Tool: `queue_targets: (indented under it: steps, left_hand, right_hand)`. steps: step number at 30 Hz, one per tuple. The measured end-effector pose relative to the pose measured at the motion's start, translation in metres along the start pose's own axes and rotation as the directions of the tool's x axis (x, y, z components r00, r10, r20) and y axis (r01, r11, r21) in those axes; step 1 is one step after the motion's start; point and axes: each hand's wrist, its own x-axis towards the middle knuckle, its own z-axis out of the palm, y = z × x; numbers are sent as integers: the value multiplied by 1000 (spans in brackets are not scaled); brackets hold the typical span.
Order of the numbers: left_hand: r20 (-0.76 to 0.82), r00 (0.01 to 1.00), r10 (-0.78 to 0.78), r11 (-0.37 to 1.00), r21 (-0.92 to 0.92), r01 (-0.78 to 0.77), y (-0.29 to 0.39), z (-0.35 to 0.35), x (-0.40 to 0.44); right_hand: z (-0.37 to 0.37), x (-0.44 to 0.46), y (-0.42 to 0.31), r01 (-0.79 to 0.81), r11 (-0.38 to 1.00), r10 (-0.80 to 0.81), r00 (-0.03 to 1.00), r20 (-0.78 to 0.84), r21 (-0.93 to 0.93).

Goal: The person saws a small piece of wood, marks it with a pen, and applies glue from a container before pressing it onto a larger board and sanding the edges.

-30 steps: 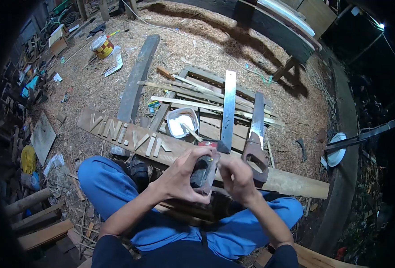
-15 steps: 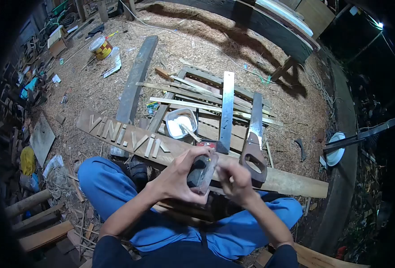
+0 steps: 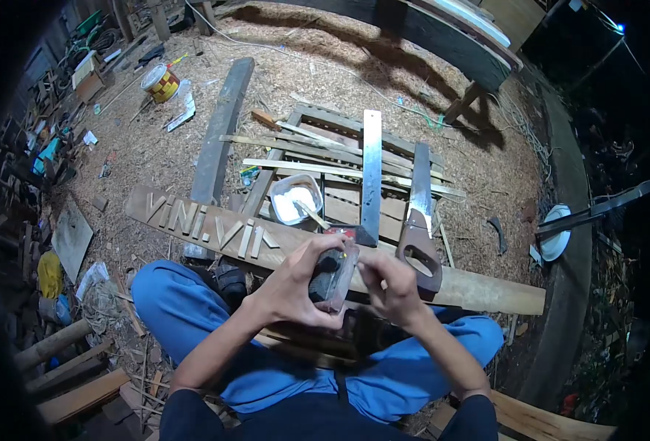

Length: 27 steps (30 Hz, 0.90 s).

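My left hand (image 3: 299, 283) is wrapped round a small dark box with a clear, plastic-looking side (image 3: 334, 279), held tilted above my lap. My right hand (image 3: 392, 287) has its fingers curled in a pinch at the box's right edge; whatever lies between the fingertips is too small to make out. Beneath both hands a long wooden plank (image 3: 479, 289) lies across my knees. Thin wooden strips (image 3: 248, 239) form letters on its left part. Just beyond the hands are a square with a steel blade (image 3: 371, 169) and a handsaw (image 3: 418, 235).
A white tub (image 3: 295, 200) holds white paste and a stick. Several slats (image 3: 332, 173) lie on a wooden frame behind it. A grey beam (image 3: 223, 132) rests on the shavings at left, near a yellow-and-red bucket (image 3: 161, 83). A white basin (image 3: 555, 231) stands at right.
The right hand has shifted slightly at the box's edge, its fingers still curled. The left hand keeps its hold on the box. The whole view has moved a little.
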Motion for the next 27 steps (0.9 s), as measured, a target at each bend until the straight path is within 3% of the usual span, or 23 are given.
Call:
queue_targets:
  steps: [2, 4, 6, 8, 10, 12, 14, 15, 16, 18, 19, 20, 22, 23, 24, 26, 27]
  left_hand:
    - [-1, 999, 33, 999, -2, -33, -1, -3, 1]
    - [18, 1000, -5, 1000, 6, 4, -3, -6, -1]
    - [20, 999, -48, 999, 5, 48, -1, -2, -1]
    - [17, 1000, -21, 1000, -6, 21, 4, 0, 4]
    - [-10, 999, 44, 999, -2, -44, -1, -2, 4]
    - [12, 1000, -14, 1000, -7, 14, -1, -5, -1]
    - [36, 998, -57, 998, -4, 57, 5, -3, 1]
    - [27, 999, -40, 998, -46, 41, 3, -1, 2]
    - [18, 999, -26, 999, -40, 27, 1, -3, 5]
    - [26, 999, 18, 1000, 11, -18, -3, -8, 3]
    - [14, 1000, -15, 1000, -3, 16, -5, -6, -1]
    - [29, 999, -22, 1000, -8, 22, -4, -4, -2]
    - [44, 998, -41, 998, -48, 43, -3, 1, -1]
    - [33, 999, 9, 998, -67, -7, -2, 0, 2]
    - [28, 998, 48, 998, -30, -47, -4, -3, 2]
    - [33, 999, -22, 1000, -12, 22, -2, -5, -1]
    - [53, 997, -56, 998, -12, 57, 1, -5, -1]
  right_hand:
    - [2, -6, -9, 44, 994, -55, 992, 111, 99]
    - [6, -2, -18, 72, 974, -92, 992, 84, 213]
    - [-2, 2, 2, 76, 997, -77, 996, 55, 26]
    - [-4, 4, -2, 26, 999, -26, 1000, -10, -21]
    - [3, -6, -17, 118, 975, -136, 987, 84, 189]
    - [6, -1, -12, 124, 980, -135, 989, 65, 157]
    - [-4, 6, 2, -42, 999, 42, 999, -8, -7]
    - [-7, 7, -2, -59, 998, 58, 998, -13, -18]
    - [-5, 9, -12, 92, 995, -91, 995, -29, 31]
    - [8, 1, -21, 133, 979, -140, 990, 36, 156]
    - [4, -3, -10, 53, 993, -66, 990, 126, 101]
    - [5, 2, 2, 103, 995, -103, 994, 30, -3]
    - [2, 7, 9, 37, 998, -40, 997, -63, -47]
    - [-6, 6, -9, 36, 998, -39, 998, 51, 53]
    - [3, -1, -11, 183, 983, -184, 982, 40, 31]
    - [4, 0, -11, 162, 981, -172, 981, 91, 108]
    - [5, 1, -1, 117, 992, -119, 992, 34, 50]
